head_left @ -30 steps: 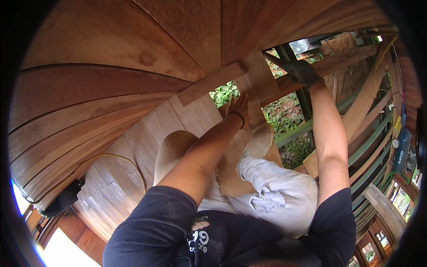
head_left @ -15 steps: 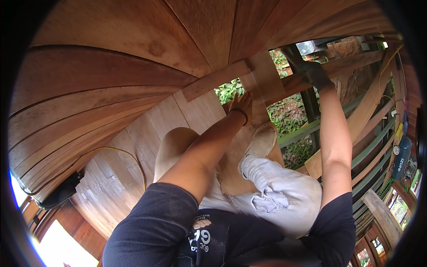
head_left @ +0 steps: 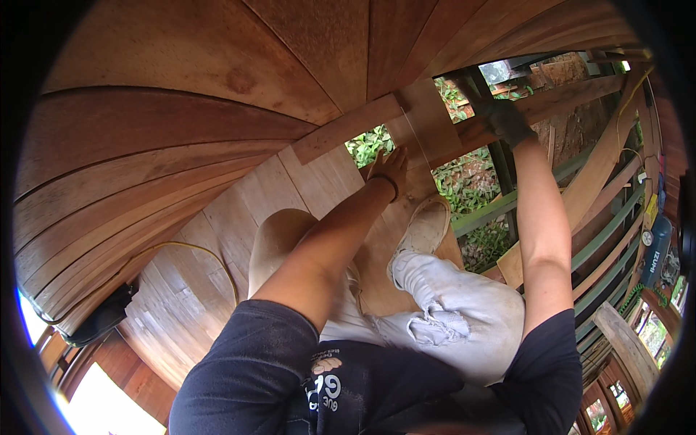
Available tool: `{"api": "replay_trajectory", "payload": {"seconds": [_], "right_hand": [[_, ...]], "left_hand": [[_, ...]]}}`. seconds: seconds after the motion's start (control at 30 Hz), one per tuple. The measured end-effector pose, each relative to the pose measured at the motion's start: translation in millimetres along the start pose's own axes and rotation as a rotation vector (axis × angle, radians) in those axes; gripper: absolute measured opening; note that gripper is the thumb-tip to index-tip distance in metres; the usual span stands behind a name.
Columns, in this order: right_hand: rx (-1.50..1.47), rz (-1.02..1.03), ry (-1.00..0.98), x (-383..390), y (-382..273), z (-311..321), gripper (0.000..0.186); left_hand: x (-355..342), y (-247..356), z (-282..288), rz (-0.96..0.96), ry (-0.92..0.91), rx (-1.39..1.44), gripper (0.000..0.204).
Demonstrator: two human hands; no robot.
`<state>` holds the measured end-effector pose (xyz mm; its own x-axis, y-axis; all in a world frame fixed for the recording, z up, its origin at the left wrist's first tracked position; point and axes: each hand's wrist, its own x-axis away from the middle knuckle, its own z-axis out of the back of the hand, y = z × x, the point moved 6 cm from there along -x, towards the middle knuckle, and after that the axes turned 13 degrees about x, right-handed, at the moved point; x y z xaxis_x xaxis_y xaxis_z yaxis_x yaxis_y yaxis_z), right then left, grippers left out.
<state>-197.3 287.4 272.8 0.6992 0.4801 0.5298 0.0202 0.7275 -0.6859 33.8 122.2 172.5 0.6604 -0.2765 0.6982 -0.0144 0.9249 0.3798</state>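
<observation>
My left hand [head_left: 390, 168], with a dark band at its wrist, lies with spread fingers on a wooden board [head_left: 404, 134] beside a small gap [head_left: 368, 145] in the floor. Leaves show through that gap. On my right hand [head_left: 510, 123] is a dark glove. It rests at a wooden joist [head_left: 573, 100], near the edge of another brown board [head_left: 433, 119]; its fingers are too dark to make out. A narrow wooden strip [head_left: 348, 129] runs along the foot of the plank wall. My shoe [head_left: 424, 225] stands on the boards between my arms.
Laid floorboards [head_left: 192, 290] spread to the left, crossed by a yellow hose [head_left: 181, 244]. At the right, green metal beams [head_left: 487, 211] cross open frame above plants and soil. A loose plank [head_left: 605, 170] leans there, and a blue cylindrical tool [head_left: 657, 250] lies at the far right.
The whole view has shifted slightly. My left hand has hardly moved on the board, and my right hand stays at the joist.
</observation>
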Motion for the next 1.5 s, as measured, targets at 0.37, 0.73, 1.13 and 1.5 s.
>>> {"api": "replay_trajectory", "payload": {"seconds": [0.37, 0.73, 1.13, 1.5], "right_hand": [[0.242, 0.375, 0.113, -4.7, -2.3, 11.6, 0.031], [-0.044, -0.336, 0.033, -6.7, 13.5, 25.6, 0.029], [0.212, -0.064, 0.021, -1.7, -8.7, 14.9, 0.039], [0.012, -0.214, 0.052, -12.7, 25.5, 21.1, 0.042]], "left_hand": [[1.8, -0.1, 2.7, -0.005, -0.017, -0.023, 0.084], [5.5, 0.3, 4.9, -0.018, -0.013, 0.005, 0.089], [2.8, -2.0, 1.4, -0.022, -0.02, 0.006, 0.09], [-4.3, -2.1, -5.0, -0.037, 0.034, -0.033, 0.084]]}}
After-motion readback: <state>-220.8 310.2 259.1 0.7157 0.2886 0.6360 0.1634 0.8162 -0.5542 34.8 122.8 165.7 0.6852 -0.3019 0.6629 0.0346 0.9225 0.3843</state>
